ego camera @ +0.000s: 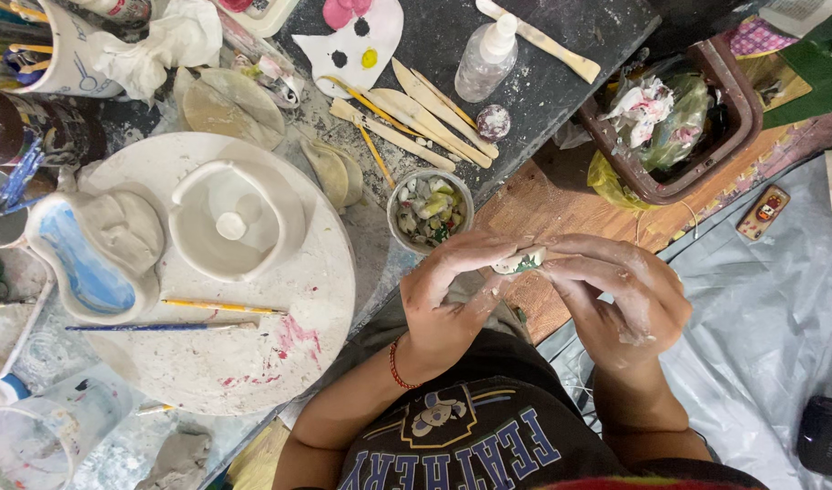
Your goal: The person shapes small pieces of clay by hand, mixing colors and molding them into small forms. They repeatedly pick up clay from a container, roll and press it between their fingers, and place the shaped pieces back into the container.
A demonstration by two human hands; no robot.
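My left hand and my right hand meet in front of my chest, both dusted with white clay. Together they pinch a small pale lump of clay with a green fleck, held between the fingertips of both hands. Just beyond the hands stands a small round cup filled with coloured pebbles or beads. On the round white turntable to the left sit a white clay bowl with a knob inside and a heart-shaped dish painted blue.
Two thin brushes lie on the turntable. Wooden sculpting tools, a clear spray bottle and a cat-face palette lie on the dark table. A brown bin of scraps stands at the right. Grey plastic sheeting covers the floor.
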